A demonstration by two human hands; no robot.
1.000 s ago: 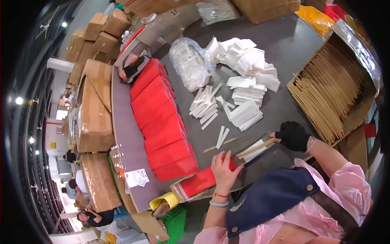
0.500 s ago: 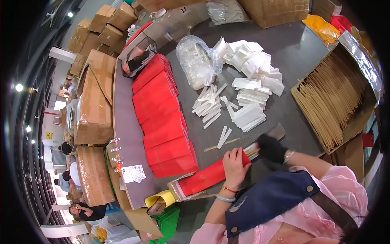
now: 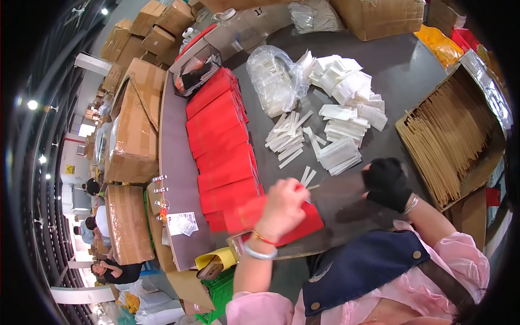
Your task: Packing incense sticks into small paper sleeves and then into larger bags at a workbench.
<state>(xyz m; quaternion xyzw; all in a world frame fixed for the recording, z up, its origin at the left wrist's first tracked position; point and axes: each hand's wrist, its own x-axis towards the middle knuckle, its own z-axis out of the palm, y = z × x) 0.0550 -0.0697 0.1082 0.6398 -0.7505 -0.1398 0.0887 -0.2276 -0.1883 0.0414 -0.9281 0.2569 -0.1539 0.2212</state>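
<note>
My left hand [image 3: 283,208], bare and blurred by motion, is closed around a long red paper packet [image 3: 244,215] beside the row of red packets [image 3: 219,146]. Another red packet [image 3: 306,226] lies on the table, partly behind that wrist. My right hand [image 3: 387,183], in a black fingerless glove, hovers over the dark table near its front edge. Its fingers are bent, thumb and index apart, with nothing visible between them. Beyond it lie white paper sachets [image 3: 340,154] in overlapping piles and loose white strips [image 3: 284,135].
At the right, an open carton [image 3: 476,179] holds many thin brown sticks. A clear plastic bag [image 3: 273,81] with white pieces lies behind the strips. A wire basket [image 3: 197,70] stands at the far left. A yellow holder [image 3: 216,262] hangs at the near left edge.
My left hand has moved left and lifted, carrying a red packet toward the row. My right hand has drawn away from the packet to the right. The view has shifted slightly.
</note>
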